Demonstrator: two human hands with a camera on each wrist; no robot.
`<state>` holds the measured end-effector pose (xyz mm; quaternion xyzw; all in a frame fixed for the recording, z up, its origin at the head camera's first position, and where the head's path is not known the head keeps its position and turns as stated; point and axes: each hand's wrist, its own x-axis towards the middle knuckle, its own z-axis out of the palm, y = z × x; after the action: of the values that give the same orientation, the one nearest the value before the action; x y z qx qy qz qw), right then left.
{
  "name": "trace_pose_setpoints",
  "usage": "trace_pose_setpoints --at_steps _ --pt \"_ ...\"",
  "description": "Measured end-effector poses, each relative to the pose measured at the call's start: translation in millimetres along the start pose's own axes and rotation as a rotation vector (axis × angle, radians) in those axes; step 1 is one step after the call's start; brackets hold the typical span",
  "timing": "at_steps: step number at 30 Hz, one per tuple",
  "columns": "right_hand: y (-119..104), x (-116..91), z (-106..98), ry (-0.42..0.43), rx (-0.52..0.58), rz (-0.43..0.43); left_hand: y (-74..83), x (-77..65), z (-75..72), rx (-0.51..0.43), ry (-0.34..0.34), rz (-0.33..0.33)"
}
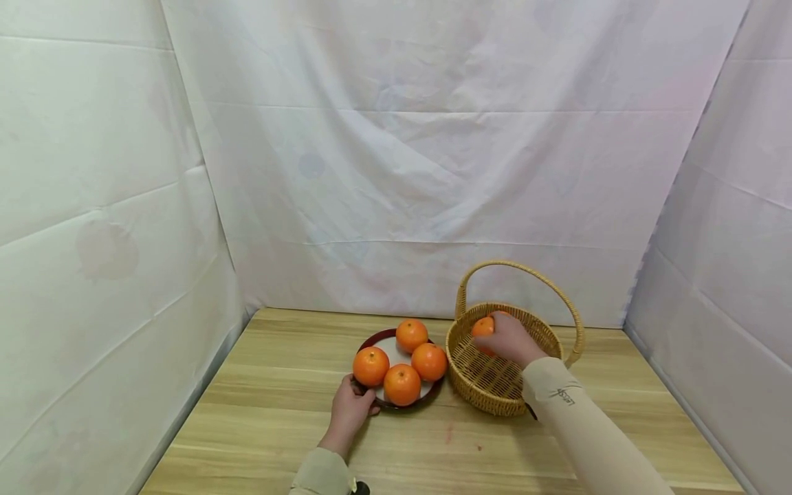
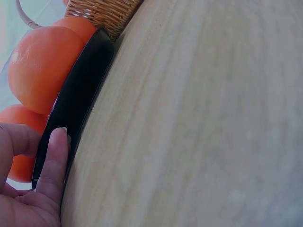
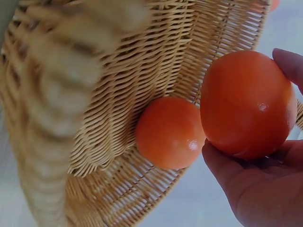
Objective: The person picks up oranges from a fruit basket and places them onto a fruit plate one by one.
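Note:
My right hand (image 1: 509,338) reaches into the wicker basket (image 1: 489,405) and grips an orange (image 3: 248,104) between thumb and fingers. Below that fruit, a second orange (image 3: 169,133) lies inside the basket against the weave. On the left, my left hand (image 1: 353,407) pinches the near-left rim of a round plate (image 1: 392,346) with a dark red edge and a pale middle. Several oranges (image 1: 402,385) sit on this plate. Seen from the left wrist, one finger (image 2: 54,161) lies along the outside of the dark rim (image 2: 78,90).
An arched handle (image 1: 520,266) rises over the basket, which stands close to the plate's right side. Both rest on a wood-grain table (image 1: 260,399). White cloth (image 1: 396,172) hangs behind and at both sides. A small black object (image 1: 361,488) shows by the left sleeve.

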<state>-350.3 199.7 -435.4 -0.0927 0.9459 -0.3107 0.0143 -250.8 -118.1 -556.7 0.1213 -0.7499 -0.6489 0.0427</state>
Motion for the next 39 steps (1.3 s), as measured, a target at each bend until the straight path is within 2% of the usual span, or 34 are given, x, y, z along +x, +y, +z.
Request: trace_pose_setpoints --at_steps 5,10,19,30,39 --pt "-9 -3 2 0.008 0.041 -0.01 0.2 -0.2 0.5 -0.002 0.003 0.002" --pt "-16 -4 5 0.02 0.034 -0.005 2.0 -1.5 0.4 -0.007 0.003 0.003" --pt "-22 -4 8 -0.019 0.058 0.028 3.3 -1.7 1.0 -0.006 0.006 -0.005" --pt "-28 -4 9 -0.013 0.037 0.001 3.8 -1.1 0.5 -0.004 0.007 0.005" --pt "-35 -2 17 0.015 0.041 -0.013 3.3 -1.6 -0.2 -0.017 0.006 0.013"
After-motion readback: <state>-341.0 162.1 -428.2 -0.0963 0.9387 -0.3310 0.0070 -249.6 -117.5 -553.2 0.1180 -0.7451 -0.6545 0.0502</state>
